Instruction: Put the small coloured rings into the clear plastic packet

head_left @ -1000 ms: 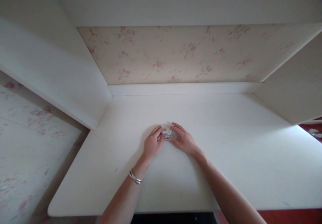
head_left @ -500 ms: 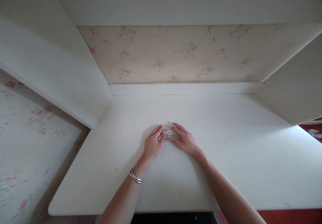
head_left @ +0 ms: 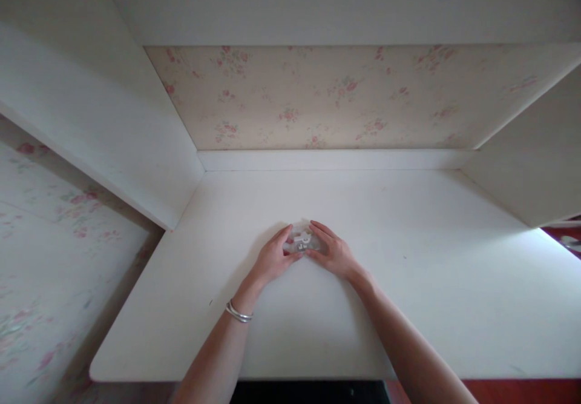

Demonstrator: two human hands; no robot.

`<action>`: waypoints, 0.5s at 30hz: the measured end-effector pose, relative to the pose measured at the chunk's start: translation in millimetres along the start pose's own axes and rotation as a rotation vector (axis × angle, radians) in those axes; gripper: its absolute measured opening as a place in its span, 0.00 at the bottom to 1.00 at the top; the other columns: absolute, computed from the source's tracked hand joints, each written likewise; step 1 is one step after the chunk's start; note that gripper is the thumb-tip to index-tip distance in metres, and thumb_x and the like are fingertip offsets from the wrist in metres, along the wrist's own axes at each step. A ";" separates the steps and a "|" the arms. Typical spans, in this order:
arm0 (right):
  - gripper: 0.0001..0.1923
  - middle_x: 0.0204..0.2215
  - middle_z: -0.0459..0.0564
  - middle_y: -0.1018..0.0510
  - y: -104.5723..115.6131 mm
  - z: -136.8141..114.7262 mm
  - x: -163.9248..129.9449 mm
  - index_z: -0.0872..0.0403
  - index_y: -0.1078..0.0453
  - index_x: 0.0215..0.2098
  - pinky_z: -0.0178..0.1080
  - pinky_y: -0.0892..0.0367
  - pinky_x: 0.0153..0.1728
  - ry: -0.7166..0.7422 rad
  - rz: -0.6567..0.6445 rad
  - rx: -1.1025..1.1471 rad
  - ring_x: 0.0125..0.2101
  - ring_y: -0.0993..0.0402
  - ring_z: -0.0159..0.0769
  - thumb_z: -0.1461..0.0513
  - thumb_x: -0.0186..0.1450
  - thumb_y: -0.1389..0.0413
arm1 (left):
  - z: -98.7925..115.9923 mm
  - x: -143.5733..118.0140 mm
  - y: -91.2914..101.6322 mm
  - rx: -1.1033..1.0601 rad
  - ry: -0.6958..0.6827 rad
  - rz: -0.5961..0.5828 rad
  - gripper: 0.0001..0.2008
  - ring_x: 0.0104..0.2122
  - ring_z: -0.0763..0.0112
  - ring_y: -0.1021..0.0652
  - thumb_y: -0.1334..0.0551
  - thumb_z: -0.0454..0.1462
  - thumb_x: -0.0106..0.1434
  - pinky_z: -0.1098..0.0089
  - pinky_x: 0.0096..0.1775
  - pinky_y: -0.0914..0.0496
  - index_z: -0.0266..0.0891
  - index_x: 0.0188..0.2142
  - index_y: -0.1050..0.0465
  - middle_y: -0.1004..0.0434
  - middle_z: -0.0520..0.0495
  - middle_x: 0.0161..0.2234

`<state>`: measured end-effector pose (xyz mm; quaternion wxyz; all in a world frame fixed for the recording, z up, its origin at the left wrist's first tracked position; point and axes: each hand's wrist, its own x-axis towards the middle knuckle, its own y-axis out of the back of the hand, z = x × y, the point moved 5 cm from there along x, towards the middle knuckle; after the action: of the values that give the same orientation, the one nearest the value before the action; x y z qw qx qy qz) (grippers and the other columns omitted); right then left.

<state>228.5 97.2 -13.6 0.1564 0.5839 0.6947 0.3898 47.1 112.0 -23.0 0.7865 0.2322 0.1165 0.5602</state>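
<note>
A small clear plastic packet [head_left: 301,240] with little white pieces inside lies on the white desk [head_left: 408,307]. My left hand [head_left: 272,257] pinches its left edge with thumb and fingers; a silver bangle sits on that wrist. My right hand [head_left: 333,251] holds the packet's right side, fingers curled over it. Both hands rest on the desk top near its middle. What exactly is inside the packet is too small to tell.
The desk sits in a white alcove with side panels [head_left: 95,125] left and right and a shelf overhead. Floral wallpaper [head_left: 318,98] covers the back. The desk's front edge [head_left: 236,378] is near me; red floor shows at the right.
My left hand has turned slightly, its wrist shifting left and the fingers lifting at the packet's edge. The right hand has stayed in place. The view drifted a little.
</note>
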 end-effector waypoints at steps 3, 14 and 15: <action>0.32 0.60 0.50 0.40 1.7 -2.2 0.6 0.45 0.44 0.61 0.48 0.37 0.54 -0.001 0.003 0.010 0.55 0.37 0.44 0.51 0.60 0.44 | 2.3 0.2 0.6 0.011 -0.004 0.009 0.35 0.44 0.66 0.25 0.34 0.41 0.54 0.67 0.41 0.26 0.44 0.60 0.44 0.36 0.42 0.56; 0.32 0.59 0.51 0.39 1.6 1.5 -0.7 0.45 0.43 0.60 0.47 0.37 0.53 0.019 0.001 -0.004 0.54 0.36 0.45 0.50 0.60 0.44 | 6.4 -0.3 1.7 0.009 0.007 -0.002 0.36 0.45 0.65 0.26 0.33 0.39 0.53 0.68 0.38 0.25 0.44 0.60 0.43 0.37 0.41 0.57; 0.32 0.59 0.51 0.39 1.8 1.4 -0.9 0.45 0.43 0.60 0.47 0.37 0.53 0.022 0.002 -0.002 0.55 0.36 0.44 0.50 0.60 0.44 | 6.5 -0.3 1.7 0.009 0.004 -0.003 0.36 0.45 0.65 0.26 0.33 0.40 0.53 0.69 0.38 0.25 0.44 0.60 0.43 0.37 0.41 0.57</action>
<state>230.9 96.9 -13.4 0.1492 0.5800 0.6954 0.3972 48.5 110.7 -16.5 0.7860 0.2347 0.1210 0.5590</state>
